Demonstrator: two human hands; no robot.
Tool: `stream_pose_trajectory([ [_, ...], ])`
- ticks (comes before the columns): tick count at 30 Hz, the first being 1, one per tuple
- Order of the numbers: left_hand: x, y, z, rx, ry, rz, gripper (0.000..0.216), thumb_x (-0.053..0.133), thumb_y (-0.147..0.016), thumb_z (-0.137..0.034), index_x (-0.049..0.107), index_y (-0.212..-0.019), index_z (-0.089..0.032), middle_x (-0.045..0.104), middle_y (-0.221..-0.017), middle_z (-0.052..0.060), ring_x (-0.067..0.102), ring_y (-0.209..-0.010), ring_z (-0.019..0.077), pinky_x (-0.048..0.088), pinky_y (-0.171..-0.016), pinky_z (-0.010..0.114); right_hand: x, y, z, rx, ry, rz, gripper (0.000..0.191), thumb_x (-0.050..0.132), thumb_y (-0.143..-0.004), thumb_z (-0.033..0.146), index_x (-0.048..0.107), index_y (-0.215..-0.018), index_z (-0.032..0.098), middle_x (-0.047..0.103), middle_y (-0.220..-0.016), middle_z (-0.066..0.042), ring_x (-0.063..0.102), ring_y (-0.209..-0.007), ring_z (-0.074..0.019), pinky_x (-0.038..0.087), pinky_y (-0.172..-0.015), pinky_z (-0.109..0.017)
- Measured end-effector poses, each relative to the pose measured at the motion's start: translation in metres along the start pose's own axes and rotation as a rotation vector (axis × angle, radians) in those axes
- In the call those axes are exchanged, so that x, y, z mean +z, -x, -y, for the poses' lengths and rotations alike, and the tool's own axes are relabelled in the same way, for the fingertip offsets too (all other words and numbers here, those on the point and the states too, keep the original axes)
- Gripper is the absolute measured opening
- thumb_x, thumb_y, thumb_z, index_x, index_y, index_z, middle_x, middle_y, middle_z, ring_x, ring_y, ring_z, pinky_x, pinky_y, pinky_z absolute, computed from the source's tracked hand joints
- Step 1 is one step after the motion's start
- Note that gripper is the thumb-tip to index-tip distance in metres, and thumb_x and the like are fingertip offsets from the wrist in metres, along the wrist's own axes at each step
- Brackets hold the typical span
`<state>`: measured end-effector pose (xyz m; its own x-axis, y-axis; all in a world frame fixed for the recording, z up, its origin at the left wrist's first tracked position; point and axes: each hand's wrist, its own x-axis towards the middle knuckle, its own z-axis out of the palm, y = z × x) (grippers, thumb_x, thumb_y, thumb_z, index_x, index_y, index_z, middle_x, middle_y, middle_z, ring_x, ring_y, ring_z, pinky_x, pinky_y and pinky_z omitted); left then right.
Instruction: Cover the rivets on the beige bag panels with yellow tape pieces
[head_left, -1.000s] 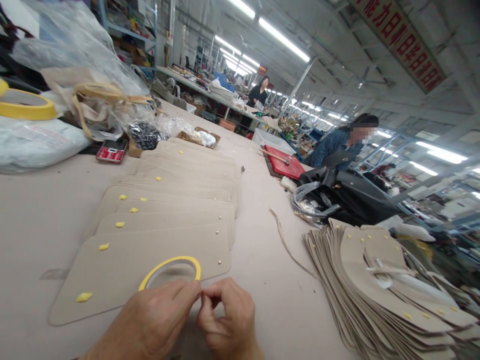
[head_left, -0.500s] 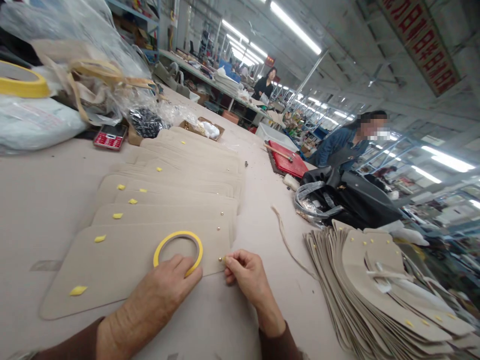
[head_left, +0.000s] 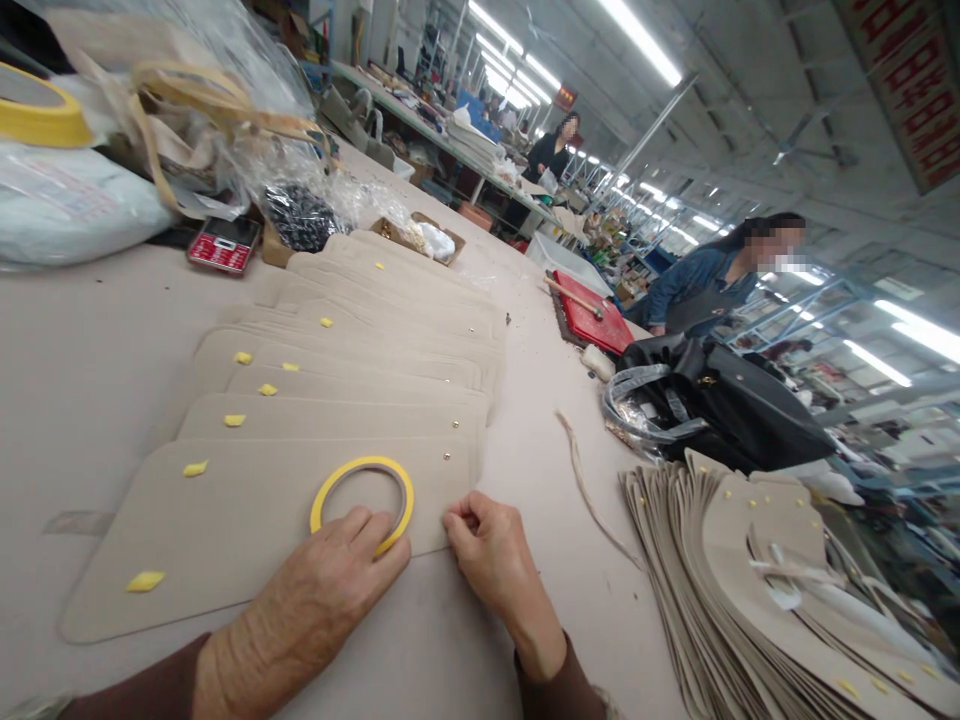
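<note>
Right hand [head_left: 491, 550] has shifted over the front panel's [head_left: 225, 530] right-end stud, now hidden. Its fingertips are together; can't tell what's between. Left hand [head_left: 334, 570] grips the tape roll [head_left: 371, 463] above the panel. Probably taping the stud; next calls for firm pressing.

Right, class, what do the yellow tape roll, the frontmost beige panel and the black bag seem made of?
Yellow tape roll: probably paper or plastic, as its yellow edge looks smooth and matt.
Frontmost beige panel: perhaps leather or imitation leather, as it lies flat, smooth and matt.
Black bag: likely leather or imitation, with a soft sheen and slumped folds; which is unclear.
</note>
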<state>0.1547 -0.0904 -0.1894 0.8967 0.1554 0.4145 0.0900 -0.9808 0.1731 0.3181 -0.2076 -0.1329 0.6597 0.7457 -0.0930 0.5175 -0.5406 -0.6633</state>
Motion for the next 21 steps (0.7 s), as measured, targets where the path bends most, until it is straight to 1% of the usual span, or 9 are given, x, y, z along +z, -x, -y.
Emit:
stream_pose_trajectory([
  [3,-0.001,0.000,0.001,0.010,-0.020,-0.006,0.026,0.045,-0.087,0.000,0.061,-0.087,-0.021,0.055,-0.086,0.005,0.045,-0.078,0.0224,0.039,-0.070,0.035,-0.001,0.001,-0.003,0.027,-0.037,0.001,0.010,0.059,-0.082,0.018,0.069,-0.085,0.018,0.060,-0.055,0.004,0.057,-0.052,-0.0133,0.040,-0.052,-0.022],
  [5,-0.004,-0.002,0.002,0.027,-0.026,-0.021,0.026,0.046,-0.086,0.000,0.061,-0.087,-0.021,0.055,-0.085,0.005,0.046,-0.077,0.0225,0.039,-0.069,0.035,-0.002,0.003,-0.010,0.070,-0.104,-0.014,0.023,0.062,-0.083,0.022,0.064,-0.105,0.017,0.057,-0.052,0.007,0.056,-0.047,-0.0136,0.041,-0.049,-0.022],
  [6,-0.006,-0.003,0.002,0.034,-0.026,-0.020,0.025,0.047,-0.085,0.001,0.061,-0.087,-0.021,0.056,-0.085,0.005,0.046,-0.077,0.0225,0.039,-0.069,0.035,-0.003,0.005,-0.013,0.102,-0.152,-0.022,0.026,0.062,-0.085,0.025,0.061,-0.110,0.017,0.057,-0.052,0.008,0.056,-0.045,-0.0139,0.042,-0.048,-0.022],
  [8,-0.010,-0.006,0.003,0.050,-0.024,-0.002,0.023,0.051,-0.085,0.001,0.061,-0.087,-0.020,0.057,-0.084,0.004,0.046,-0.076,0.0220,0.039,-0.068,0.034,-0.003,0.011,-0.019,0.132,-0.230,-0.040,0.020,0.058,-0.090,0.033,0.061,-0.102,0.017,0.059,-0.055,0.005,0.058,-0.047,-0.0146,0.043,-0.047,-0.022],
  [9,-0.012,-0.007,0.003,0.056,-0.022,0.006,0.022,0.053,-0.085,0.000,0.061,-0.087,-0.020,0.058,-0.084,0.004,0.046,-0.075,0.0218,0.039,-0.068,0.034,-0.003,0.014,-0.021,0.105,-0.236,-0.055,0.019,0.056,-0.091,0.035,0.063,-0.094,0.018,0.062,-0.058,0.003,0.060,-0.050,-0.0152,0.045,-0.049,-0.023],
  [11,-0.014,-0.008,0.004,0.066,-0.021,0.014,0.020,0.056,-0.085,-0.001,0.061,-0.087,-0.020,0.059,-0.083,0.003,0.047,-0.074,0.0216,0.039,-0.068,0.034,-0.001,0.020,-0.022,-0.031,-0.159,-0.103,0.020,0.056,-0.092,0.032,0.066,-0.083,0.018,0.067,-0.067,-0.002,0.064,-0.062,-0.0169,0.049,-0.060,-0.025],
  [14,-0.015,-0.008,0.003,0.061,-0.008,0.013,0.020,0.058,-0.083,-0.001,0.061,-0.087,-0.020,0.060,-0.084,0.003,0.048,-0.074,0.0221,0.040,-0.067,0.035,0.005,0.025,-0.018,-0.207,0.045,-0.166,0.018,0.056,-0.091,0.023,0.070,-0.081,0.019,0.071,-0.077,-0.005,0.067,-0.073,-0.0185,0.047,-0.070,-0.027],
  [18,-0.016,-0.007,0.002,0.058,-0.002,0.007,0.022,0.059,-0.080,0.002,0.061,-0.085,-0.020,0.060,-0.082,0.004,0.048,-0.073,0.0222,0.041,-0.066,0.035,0.015,0.021,-0.011,-0.189,0.233,-0.213,0.019,0.057,-0.091,0.017,0.069,-0.076,0.019,0.071,-0.073,-0.005,0.066,-0.069,-0.0182,0.044,-0.067,-0.026],
  [21,-0.018,-0.008,0.001,0.056,0.010,0.002,0.022,0.057,-0.080,0.002,0.061,-0.083,-0.020,0.061,-0.081,0.004,0.050,-0.072,0.0227,0.043,-0.065,0.035,0.018,0.012,-0.007,-0.126,0.257,-0.207,0.017,0.061,-0.087,0.014,0.069,-0.073,0.018,0.071,-0.071,-0.004,0.065,-0.065,-0.0163,0.042,-0.065,-0.024],
])
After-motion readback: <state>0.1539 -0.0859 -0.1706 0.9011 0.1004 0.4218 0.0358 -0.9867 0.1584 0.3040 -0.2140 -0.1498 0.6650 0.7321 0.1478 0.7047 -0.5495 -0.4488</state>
